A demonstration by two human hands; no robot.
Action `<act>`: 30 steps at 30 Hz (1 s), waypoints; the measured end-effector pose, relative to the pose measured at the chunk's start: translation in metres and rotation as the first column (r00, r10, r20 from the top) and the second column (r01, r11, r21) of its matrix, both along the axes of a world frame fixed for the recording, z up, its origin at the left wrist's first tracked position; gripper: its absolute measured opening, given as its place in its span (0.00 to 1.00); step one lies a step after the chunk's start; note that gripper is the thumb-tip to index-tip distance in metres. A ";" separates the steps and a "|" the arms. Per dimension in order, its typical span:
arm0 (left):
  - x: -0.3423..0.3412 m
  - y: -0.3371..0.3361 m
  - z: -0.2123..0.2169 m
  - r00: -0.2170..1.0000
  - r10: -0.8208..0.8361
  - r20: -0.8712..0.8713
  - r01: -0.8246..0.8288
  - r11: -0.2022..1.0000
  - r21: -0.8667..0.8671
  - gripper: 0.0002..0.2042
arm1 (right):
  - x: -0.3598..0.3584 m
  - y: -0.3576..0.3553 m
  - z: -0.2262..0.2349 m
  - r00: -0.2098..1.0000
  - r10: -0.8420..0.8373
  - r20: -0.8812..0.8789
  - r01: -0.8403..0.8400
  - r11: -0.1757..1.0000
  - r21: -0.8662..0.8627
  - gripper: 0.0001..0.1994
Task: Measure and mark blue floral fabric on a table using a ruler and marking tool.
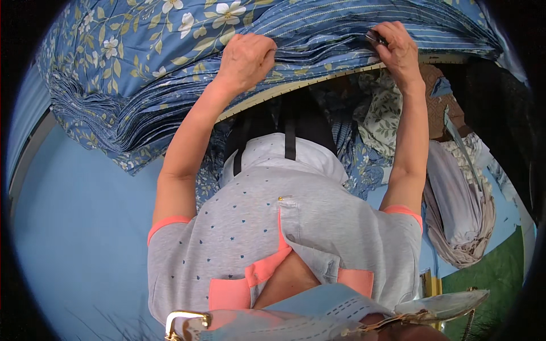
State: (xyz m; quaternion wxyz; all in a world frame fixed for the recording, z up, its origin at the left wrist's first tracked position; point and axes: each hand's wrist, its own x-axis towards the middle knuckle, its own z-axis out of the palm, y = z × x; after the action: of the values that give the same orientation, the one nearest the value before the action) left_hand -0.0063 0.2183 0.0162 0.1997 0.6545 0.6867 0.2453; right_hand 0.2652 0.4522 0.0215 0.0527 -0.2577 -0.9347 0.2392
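Note:
A thick stack of blue fabric (165,74) with white flowers, green leaves and striped parts lies in many folded layers across the table. My left hand (247,61) is closed on the upper layers near the stack's front edge, its fingertips hidden in the folds. Farther right, my right hand (400,51) is closed round a small dark metal tool (375,38), whose kind I cannot make out. That hand rests against the striped layers, with rippled folds between it and the left one.
A pale measuring strip (273,94) runs along the table's front edge under the stack. Leaf-print cloth (382,113), brown cloth (437,102) and a bundle of grey and beige fabric (455,199) lie at the right. Light blue floor (85,227) shows at the left, green floor (489,267) at the lower right.

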 end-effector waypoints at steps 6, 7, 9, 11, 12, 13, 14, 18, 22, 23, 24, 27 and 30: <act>-0.010 -0.001 -0.002 0.971 0.100 0.219 -0.052 0.975 -0.215 0.05 | 0.001 0.028 -0.021 0.997 0.038 0.073 -0.032 0.996 -0.087 0.10; -0.010 -0.001 -0.002 0.970 0.101 0.222 -0.053 0.976 -0.212 0.05 | 0.002 0.032 -0.023 0.996 0.039 0.076 -0.033 0.996 -0.083 0.10; -0.011 0.000 0.005 0.934 0.166 0.316 -0.038 0.926 -0.375 0.07 | -0.005 0.038 -0.020 0.999 -0.034 -0.039 0.020 0.948 -0.319 0.09; -0.008 0.000 0.013 0.932 0.192 0.307 -0.077 0.933 -0.351 0.08 | -0.017 0.043 -0.012 0.999 -0.031 -0.017 0.026 0.971 -0.238 0.09; -0.006 0.001 0.014 0.929 0.217 0.299 -0.114 0.939 -0.325 0.08 | -0.024 0.046 -0.006 1.000 -0.031 0.004 0.032 0.987 -0.156 0.09; -0.006 0.000 0.012 0.928 0.216 0.303 -0.113 0.940 -0.323 0.08 | -0.031 0.049 -0.007 0.999 -0.013 -0.051 0.009 0.997 -0.075 0.09; -0.008 -0.001 0.009 0.919 0.271 0.288 -0.146 0.908 -0.392 0.09 | -0.043 0.050 -0.001 0.999 -0.014 -0.049 0.010 0.997 -0.071 0.09; -0.029 0.003 -0.006 0.799 0.502 0.332 -0.380 0.849 -0.368 0.09 | -0.066 0.053 -0.011 0.999 0.018 -0.033 -0.016 0.999 0.049 0.12; -0.028 0.008 -0.034 0.890 0.453 -0.049 -0.455 0.888 -0.061 0.08 | -0.077 0.031 0.003 0.984 -0.047 -0.171 0.077 0.981 0.177 0.09; -0.021 0.011 -0.036 0.889 0.450 -0.089 -0.452 0.892 -0.004 0.06 | -0.066 0.025 0.003 0.977 -0.085 -0.197 0.123 0.974 0.189 0.08; -0.020 0.011 -0.033 0.887 0.452 -0.089 -0.455 0.891 -0.005 0.06 | -0.058 0.019 -0.001 0.967 -0.118 -0.226 0.163 0.968 0.192 0.07; -0.017 0.013 -0.026 0.886 0.428 -0.179 -0.405 0.902 0.147 0.04 | -0.030 0.000 -0.009 0.968 0.032 -0.247 -0.006 0.994 0.108 0.10; -0.006 0.013 -0.012 0.918 0.325 -0.226 -0.217 0.891 0.400 0.05 | -0.014 -0.015 -0.011 0.999 0.021 -0.037 -0.025 0.992 -0.121 0.12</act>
State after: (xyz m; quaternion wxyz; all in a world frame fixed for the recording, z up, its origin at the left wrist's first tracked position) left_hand -0.0122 0.2316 0.0046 -0.0645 0.6054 0.7355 0.2972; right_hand 0.2514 0.4376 0.0103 0.0510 -0.2452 -0.9203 0.3006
